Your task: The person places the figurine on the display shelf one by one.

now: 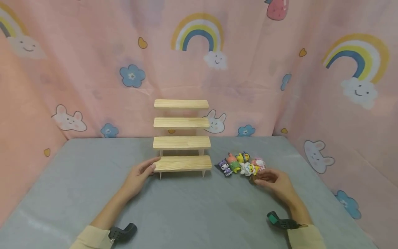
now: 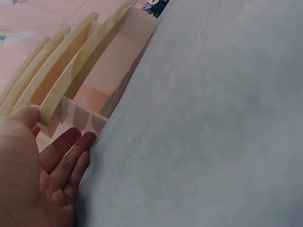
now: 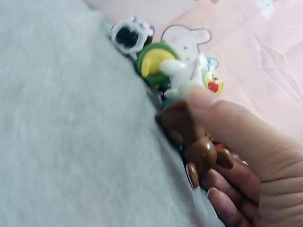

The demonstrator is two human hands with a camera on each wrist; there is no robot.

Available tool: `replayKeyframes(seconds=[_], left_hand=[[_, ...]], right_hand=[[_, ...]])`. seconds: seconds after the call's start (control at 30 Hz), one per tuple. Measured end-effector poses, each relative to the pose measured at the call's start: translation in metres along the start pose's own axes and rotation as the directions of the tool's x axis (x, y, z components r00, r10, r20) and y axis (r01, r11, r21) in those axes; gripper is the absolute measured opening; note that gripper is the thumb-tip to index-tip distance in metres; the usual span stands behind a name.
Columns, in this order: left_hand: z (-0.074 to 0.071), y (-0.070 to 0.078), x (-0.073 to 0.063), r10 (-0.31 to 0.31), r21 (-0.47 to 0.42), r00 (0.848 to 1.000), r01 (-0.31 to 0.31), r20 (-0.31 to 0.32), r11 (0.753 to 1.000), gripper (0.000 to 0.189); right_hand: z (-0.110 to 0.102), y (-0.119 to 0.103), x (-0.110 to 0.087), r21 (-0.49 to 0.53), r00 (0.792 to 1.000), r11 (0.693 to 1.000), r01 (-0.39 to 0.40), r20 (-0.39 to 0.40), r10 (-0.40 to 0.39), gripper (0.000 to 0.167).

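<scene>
A tiered wooden display stand [image 1: 182,163] with pale plank steps stands upright at the middle of the table. My left hand [image 1: 138,176] holds the left end of its lowest step; in the left wrist view the thumb lies against the plank [image 2: 52,106] and the other fingers extend below it, beside the clear support. My right hand [image 1: 276,183] pinches a small brown figurine [image 3: 196,146] between thumb and fingers, low over the cloth. Just beyond it lies a cluster of small cartoon figurines, among them a purple-and-black one [image 1: 225,167], a green-and-orange one [image 1: 234,164] and a white-and-yellow one [image 1: 248,169].
A grey cloth [image 1: 186,214] covers the table. Pink curtains [image 1: 248,69] printed with rainbows and rabbits hang behind and at both sides. The figurine cluster lies to the right of the stand, a short gap from its lowest step.
</scene>
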State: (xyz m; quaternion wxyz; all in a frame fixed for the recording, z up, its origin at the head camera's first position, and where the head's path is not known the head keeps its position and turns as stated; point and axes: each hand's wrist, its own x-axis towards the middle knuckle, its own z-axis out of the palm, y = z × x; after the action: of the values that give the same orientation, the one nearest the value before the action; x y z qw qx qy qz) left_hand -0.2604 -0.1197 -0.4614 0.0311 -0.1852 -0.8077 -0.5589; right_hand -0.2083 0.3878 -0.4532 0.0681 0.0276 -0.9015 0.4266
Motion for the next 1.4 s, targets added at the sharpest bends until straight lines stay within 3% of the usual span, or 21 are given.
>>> replayKeyframes(seconds=[0.13,0.3,0.6,0.83,1.03,1.4], left_hand=[[0.002,0.001,-0.001,-0.005,-0.004,1.000,0.005,-0.005,1.000,0.039],[0.003,0.002,-0.002,-0.016,0.001,1.000,0.016,0.001,1.000,0.040],[0.003,0.002,-0.006,-0.004,0.037,1.000,0.004,-0.001,0.999,0.039],[0.004,0.001,-0.003,-0.001,0.024,1.000,0.001,-0.013,1.000,0.039],[0.003,0.002,-0.001,0.001,0.014,1.000,-0.001,-0.004,1.000,0.039],[0.003,0.002,-0.001,-0.004,0.025,1.000,0.004,-0.009,1.000,0.039]], right_hand=[[-0.004,-0.001,-0.001,-0.030,0.994,0.999,0.026,0.105,-0.023,0.043],[-0.005,-0.005,0.000,-0.059,0.990,0.998,0.022,0.143,-0.014,0.038],[0.002,-0.005,-0.005,-0.037,0.996,0.999,-0.005,0.083,0.008,0.032],[0.005,-0.004,-0.002,-0.104,0.999,0.995,0.013,-0.035,-0.017,0.025],[0.005,-0.001,-0.004,-0.102,0.993,0.995,0.019,-0.113,-0.030,0.023],[-0.001,0.000,-0.003,0.029,0.994,1.000,-0.012,-0.104,0.015,0.033]])
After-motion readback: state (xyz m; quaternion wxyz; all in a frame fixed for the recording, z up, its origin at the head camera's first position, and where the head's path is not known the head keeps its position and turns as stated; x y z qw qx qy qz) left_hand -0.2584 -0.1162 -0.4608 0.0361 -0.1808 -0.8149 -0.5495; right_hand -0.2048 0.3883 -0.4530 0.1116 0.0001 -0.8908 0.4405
